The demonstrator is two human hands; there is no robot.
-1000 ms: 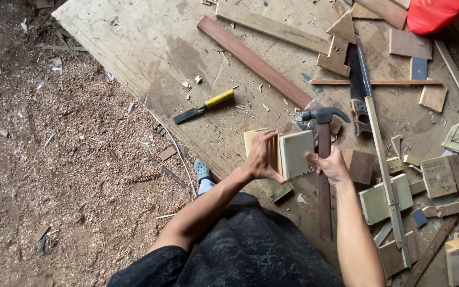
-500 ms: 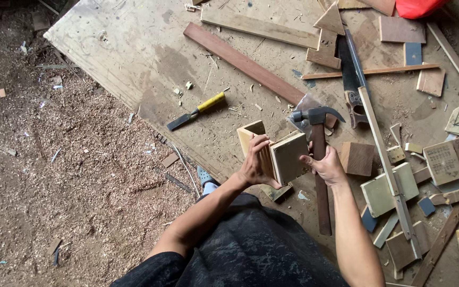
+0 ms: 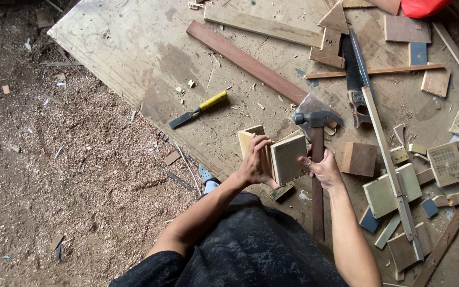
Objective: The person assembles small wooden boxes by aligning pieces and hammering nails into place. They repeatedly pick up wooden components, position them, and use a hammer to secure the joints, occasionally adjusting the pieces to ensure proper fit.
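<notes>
The person's left hand closes around a small assembly of pale wooden blocks, fingers wrapped over its upright back piece, holding it on edge on the plywood board. The right hand grips the dark handle of a claw hammer, whose steel head sits just beyond the blocks, toward the far side of the board. The blocks touch the hammer handle on their right.

Left of the blocks and farther out lies a yellow-handled chisel. Beyond the hammer head a long reddish-brown batten runs diagonally. Just right of the hammer rests a brown square block, and beyond it a handsaw among scattered offcuts. A red object shows at the far right corner. Sawdust covers the ground left of the board.
</notes>
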